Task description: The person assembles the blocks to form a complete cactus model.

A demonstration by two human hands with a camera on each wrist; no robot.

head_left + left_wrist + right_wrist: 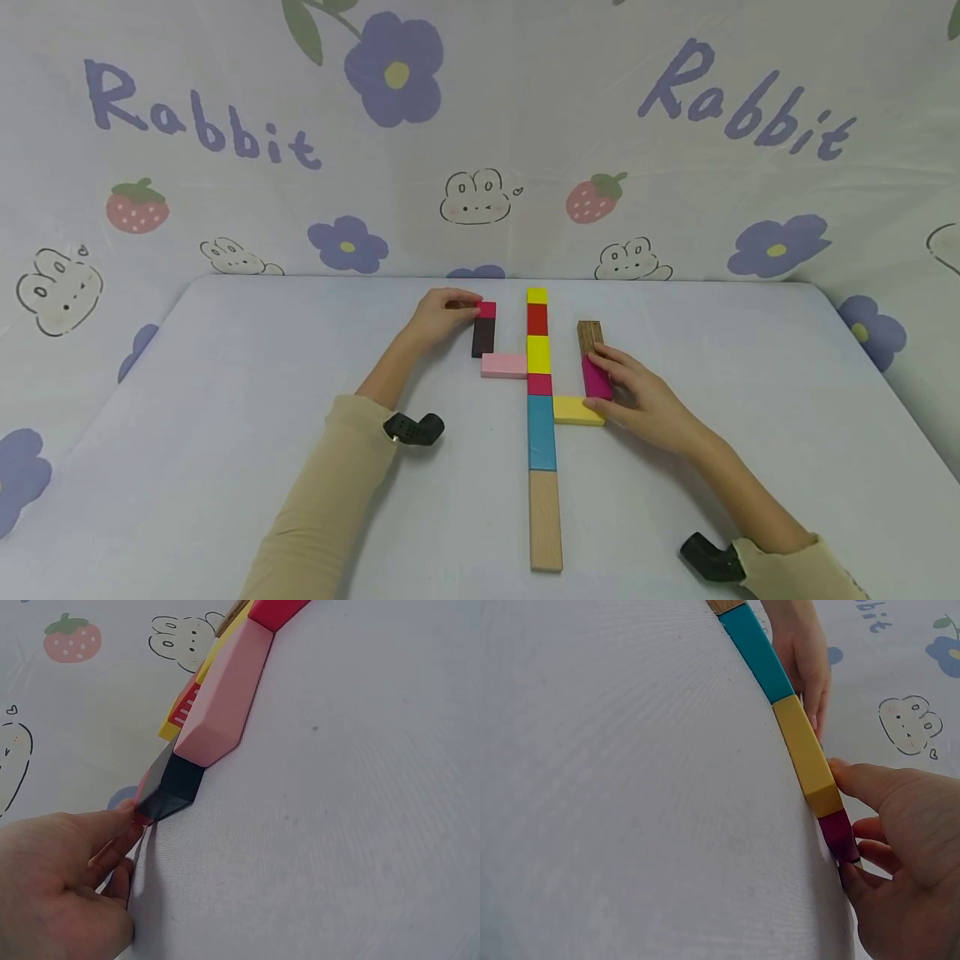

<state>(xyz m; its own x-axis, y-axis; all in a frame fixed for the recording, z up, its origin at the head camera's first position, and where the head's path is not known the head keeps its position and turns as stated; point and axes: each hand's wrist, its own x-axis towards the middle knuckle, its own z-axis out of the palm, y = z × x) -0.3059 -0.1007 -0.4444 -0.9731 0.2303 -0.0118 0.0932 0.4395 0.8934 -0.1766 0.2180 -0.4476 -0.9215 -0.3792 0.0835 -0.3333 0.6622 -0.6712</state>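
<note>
My left hand [441, 318] pinches a small crimson block [487, 310] at the far end of a dark brown block [483, 337]. The pink block [504, 366] joins that dark block to a central column. My right hand [651, 407] holds a magenta block [597, 379] between thumb and fingers, its thumb also close against a pale yellow block [576, 410]. Beyond the magenta block lies a brown wood-grain block [590, 336]. In the right wrist view, fingers partly hide the magenta block [838, 834]; in the left wrist view, the crimson block is mostly hidden.
The central column runs from a light wooden block [545, 521] through a blue block [542, 433], a crimson piece [539, 384], a yellow block [538, 354] and a red block [537, 319] to a small yellow block [537, 296]. A patterned curtain [517, 125] stands behind the white table [300, 358].
</note>
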